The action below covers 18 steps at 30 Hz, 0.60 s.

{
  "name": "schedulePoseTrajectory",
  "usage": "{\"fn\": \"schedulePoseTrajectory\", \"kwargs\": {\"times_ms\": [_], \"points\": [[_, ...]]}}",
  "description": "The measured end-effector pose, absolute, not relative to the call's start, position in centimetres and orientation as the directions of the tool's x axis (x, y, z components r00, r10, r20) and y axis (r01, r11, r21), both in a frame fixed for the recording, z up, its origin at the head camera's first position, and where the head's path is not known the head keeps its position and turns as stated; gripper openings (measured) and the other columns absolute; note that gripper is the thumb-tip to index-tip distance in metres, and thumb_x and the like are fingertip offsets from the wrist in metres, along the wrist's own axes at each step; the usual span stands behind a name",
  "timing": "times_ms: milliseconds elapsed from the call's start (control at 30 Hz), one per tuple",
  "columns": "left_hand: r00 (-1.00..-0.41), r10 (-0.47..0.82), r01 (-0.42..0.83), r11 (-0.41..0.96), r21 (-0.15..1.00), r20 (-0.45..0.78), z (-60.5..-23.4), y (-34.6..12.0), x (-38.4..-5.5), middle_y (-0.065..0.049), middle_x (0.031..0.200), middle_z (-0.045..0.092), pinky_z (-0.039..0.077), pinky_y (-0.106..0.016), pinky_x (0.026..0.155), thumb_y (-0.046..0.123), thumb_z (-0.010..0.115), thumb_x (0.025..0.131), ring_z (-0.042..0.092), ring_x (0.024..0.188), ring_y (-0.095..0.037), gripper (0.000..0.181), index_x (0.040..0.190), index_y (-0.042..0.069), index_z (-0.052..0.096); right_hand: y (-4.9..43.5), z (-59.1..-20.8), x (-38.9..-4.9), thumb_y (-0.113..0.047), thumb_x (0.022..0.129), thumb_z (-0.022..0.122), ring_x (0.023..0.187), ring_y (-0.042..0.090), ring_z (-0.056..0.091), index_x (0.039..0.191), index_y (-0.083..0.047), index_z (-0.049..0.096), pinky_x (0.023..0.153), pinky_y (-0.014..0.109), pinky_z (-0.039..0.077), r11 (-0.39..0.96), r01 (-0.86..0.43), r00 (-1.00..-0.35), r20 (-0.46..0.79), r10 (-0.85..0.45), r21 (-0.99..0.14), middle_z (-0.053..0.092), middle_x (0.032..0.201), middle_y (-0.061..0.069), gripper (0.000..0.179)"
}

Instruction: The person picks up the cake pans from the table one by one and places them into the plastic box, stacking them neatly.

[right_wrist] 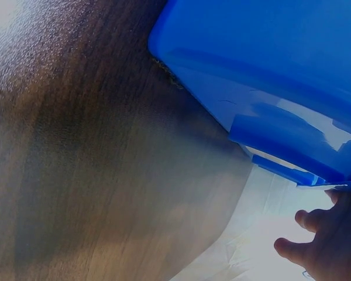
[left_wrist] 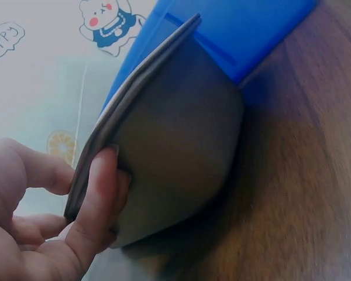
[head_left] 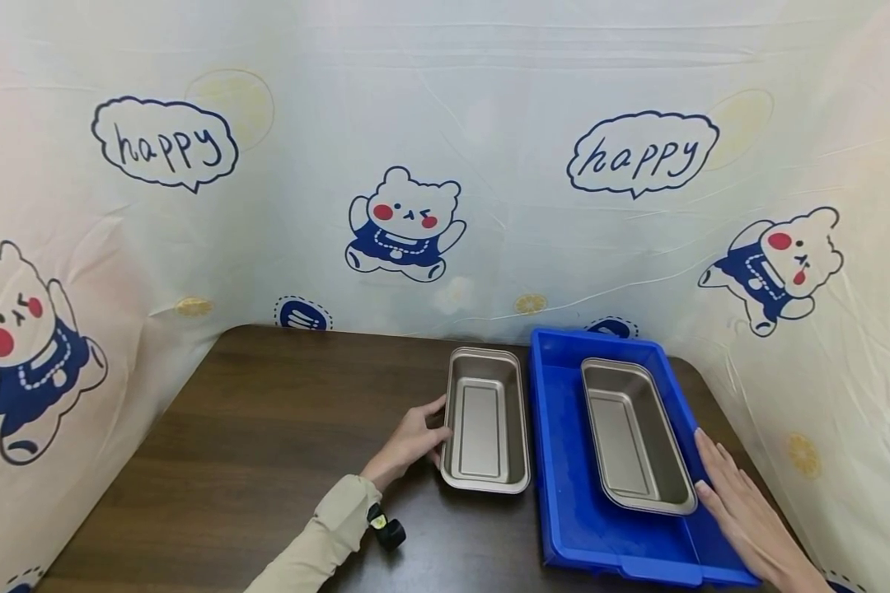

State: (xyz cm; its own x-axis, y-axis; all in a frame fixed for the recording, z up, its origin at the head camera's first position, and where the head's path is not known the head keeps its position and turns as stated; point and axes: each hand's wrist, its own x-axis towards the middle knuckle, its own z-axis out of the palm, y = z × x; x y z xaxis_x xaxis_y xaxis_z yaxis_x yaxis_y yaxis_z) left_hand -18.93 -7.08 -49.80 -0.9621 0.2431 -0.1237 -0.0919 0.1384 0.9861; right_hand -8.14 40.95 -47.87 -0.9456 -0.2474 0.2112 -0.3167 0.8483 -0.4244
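A metal loaf pan [head_left: 484,428] stands on the table just left of a blue plastic tray [head_left: 564,494]. My left hand [head_left: 411,438] pinches the pan's left rim. In the left wrist view, the fingers of the left hand [left_wrist: 52,216] bend over that rim, against the pan's outer wall [left_wrist: 175,140]. Inside the tray, toward its right side, lies a second loaf pan [head_left: 630,441] of the same kind. My right hand [head_left: 745,512] rests along the tray's right wall with fingers extended. The right wrist view catches the fingertips [right_wrist: 307,219] beside the tray's outer side [right_wrist: 251,76].
Under everything is a dark brown wooden table [head_left: 267,461] with rounded far corners. A pale printed curtain [head_left: 504,82] with bears and lettering hangs behind it and at both sides. A small black device [head_left: 386,529] is strapped at the left wrist.
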Motion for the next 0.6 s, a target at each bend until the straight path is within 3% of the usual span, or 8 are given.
{"fn": "schedulePoseTrajectory", "kwargs": {"times_ms": [100, 233, 500, 600], "points": [[-0.962, 0.25, -0.091, 0.106, 0.99, -0.115, -49.4, -6.8, -18.9, -0.039, 0.127, 0.064, 0.058, -0.033, 0.045, -0.009, 0.06, 0.086, 0.061, 0.048, -0.016, 0.077, 0.159, -0.007, 0.038, 40.9, -47.9, -8.2, -0.017, 0.113, 0.041, 0.162, 0.021, -0.011, 0.172, -0.015, 0.007, 0.127, 0.039, -0.02, 0.849, -0.313, -0.947, 0.207, -0.245, -0.426, 0.011, 0.174, 0.024, 0.068], [-0.961, 0.252, -0.097, 0.074, 0.993, -0.112, -48.6, -6.4, -18.9, -0.041, 0.133, 0.06, 0.056, -0.028, 0.043, -0.008, 0.059, 0.085, 0.061, 0.05, -0.017, 0.078, 0.16, -0.007, 0.037, 41.0, -47.9, -8.1, -0.017, 0.113, 0.041, 0.162, 0.022, -0.01, 0.172, -0.015, 0.007, 0.127, 0.039, -0.019, 0.848, -0.314, -0.946, 0.21, -0.245, -0.428, 0.012, 0.174, 0.025, 0.068], [-0.966, 0.243, -0.066, 0.103, 0.992, -0.09, -45.2, -6.0, -19.1, -0.034, 0.153, 0.049, 0.061, -0.041, 0.049, -0.006, 0.059, 0.087, 0.058, 0.043, -0.016, 0.078, 0.162, -0.002, 0.037, 41.0, -47.8, -8.2, -0.019, 0.113, 0.04, 0.162, 0.029, -0.009, 0.172, -0.015, 0.006, 0.127, 0.041, -0.02, 0.847, -0.302, -0.952, 0.192, -0.24, -0.437, 0.009, 0.175, 0.022, 0.068], [-0.964, 0.247, -0.073, 0.109, 0.991, -0.098, -44.0, -5.7, -19.2, -0.032, 0.156, 0.046, 0.059, -0.036, 0.047, -0.005, 0.059, 0.088, 0.058, 0.043, -0.016, 0.077, 0.162, 0.0, 0.037, 41.0, -47.8, -8.2, -0.019, 0.114, 0.04, 0.162, 0.032, -0.008, 0.172, -0.015, 0.006, 0.127, 0.041, -0.02, 0.847, -0.3, -0.953, 0.188, -0.239, -0.44, 0.008, 0.176, 0.02, 0.068]]}}
